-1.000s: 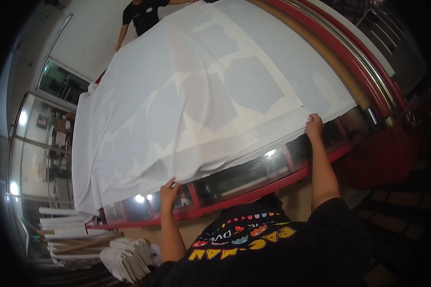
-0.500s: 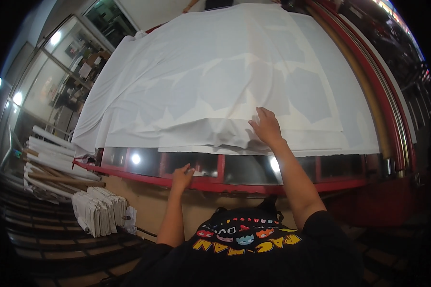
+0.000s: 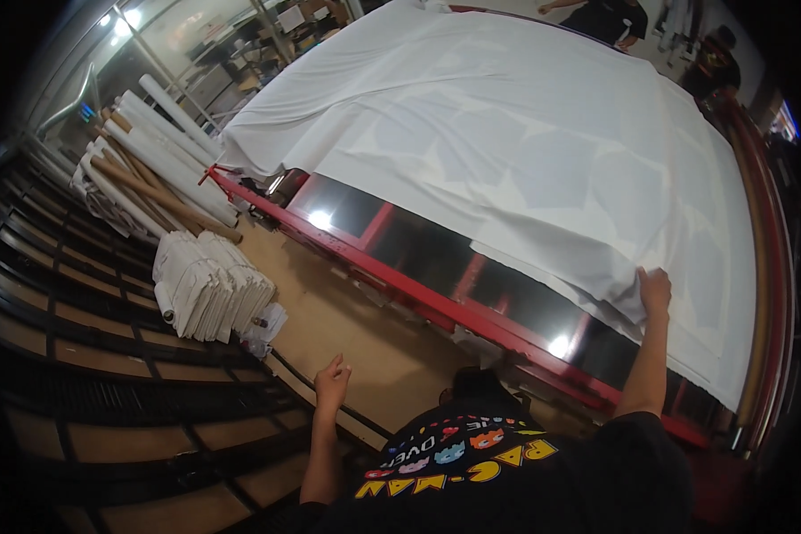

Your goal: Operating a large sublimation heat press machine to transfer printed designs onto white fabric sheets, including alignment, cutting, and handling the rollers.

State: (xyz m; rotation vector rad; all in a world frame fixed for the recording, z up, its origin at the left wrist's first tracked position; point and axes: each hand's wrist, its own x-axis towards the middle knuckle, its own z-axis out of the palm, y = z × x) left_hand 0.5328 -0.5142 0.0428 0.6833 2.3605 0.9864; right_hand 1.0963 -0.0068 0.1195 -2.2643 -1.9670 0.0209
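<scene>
A wide sheet of thin white fabric [image 3: 436,151] covers the table, and darker panel shapes show faintly through it. My right hand [image 3: 655,291] is at the fabric's near right part, fingers curled on a raised fold of it; the fingertips are partly hidden. My left hand [image 3: 332,384] hangs in the air off the near side of the table, apart from the fabric. It holds nothing, and its fingers are loosely bent and apart.
The table's red frame [image 3: 400,285] runs along the near side beside a dark glossy surface [image 3: 427,245]. Rolls [image 3: 156,160] and a stack of folded white material [image 3: 214,285] are at the left. A long brown roller [image 3: 764,294] lines the right edge. Two people [image 3: 610,22] are at the far side.
My view has swung left. My right hand has come down onto the fabric and its fingers have curled in. My left hand has moved off the table's red edge.
</scene>
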